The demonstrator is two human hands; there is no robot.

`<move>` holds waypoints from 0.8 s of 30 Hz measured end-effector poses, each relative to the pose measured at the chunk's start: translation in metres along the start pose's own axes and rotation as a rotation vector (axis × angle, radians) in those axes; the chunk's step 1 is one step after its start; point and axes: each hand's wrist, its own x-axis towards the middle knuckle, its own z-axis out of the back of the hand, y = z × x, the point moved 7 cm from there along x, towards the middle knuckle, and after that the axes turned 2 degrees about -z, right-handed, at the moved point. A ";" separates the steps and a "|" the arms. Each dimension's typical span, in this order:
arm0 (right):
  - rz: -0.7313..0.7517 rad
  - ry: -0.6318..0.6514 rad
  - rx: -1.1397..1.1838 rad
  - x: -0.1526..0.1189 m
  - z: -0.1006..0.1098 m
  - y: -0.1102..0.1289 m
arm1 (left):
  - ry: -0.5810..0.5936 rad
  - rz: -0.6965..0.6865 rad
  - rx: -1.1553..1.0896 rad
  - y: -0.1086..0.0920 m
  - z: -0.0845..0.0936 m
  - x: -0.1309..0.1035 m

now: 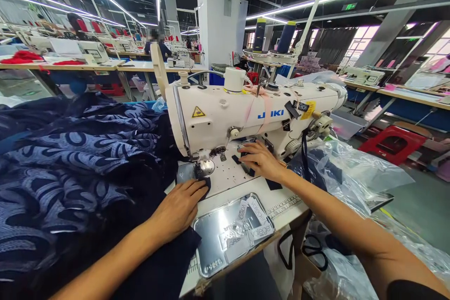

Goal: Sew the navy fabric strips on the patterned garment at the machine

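A white JUKI sewing machine [225, 108] stands in front of me. At the left of its bed, my left hand [181, 204] is closed on the edge of dark navy fabric [204, 187], close to the needle plate [206, 167]. Its thumb is hidden. The patterned part of the navy fabric [87, 154] lies heaped to the left. Under the machine arm, my right hand [262, 161] reaches over the bed with its fingers stretched and apart. Small dark pieces [236, 159] lie by its fingertips; I see none held.
A metal tray [214, 255] with white "valege" labels [260, 232] sits at the table's front edge. Black-handled scissors [314, 251] hang at the right. Clear plastic bags [358, 168] and a red stool [393, 143] are farther right. Another person [158, 47] sits in the background.
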 end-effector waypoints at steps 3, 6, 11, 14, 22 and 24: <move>0.092 0.041 -0.111 0.010 -0.017 -0.002 | 0.002 0.028 0.020 0.000 0.000 0.002; 0.129 0.098 -0.220 0.023 -0.037 0.009 | 0.027 0.040 0.042 -0.002 -0.002 0.003; 0.267 0.098 -0.330 0.033 -0.053 0.054 | 0.108 0.054 0.061 -0.006 -0.003 0.004; 0.322 0.051 -0.274 0.034 -0.056 0.067 | 0.112 0.054 0.064 -0.008 -0.002 0.003; 0.159 0.017 -0.013 0.042 -0.068 0.059 | 0.069 0.001 0.159 -0.015 -0.002 0.000; 0.182 0.045 -0.010 0.043 -0.070 0.065 | 0.074 -0.012 0.189 -0.017 -0.001 0.000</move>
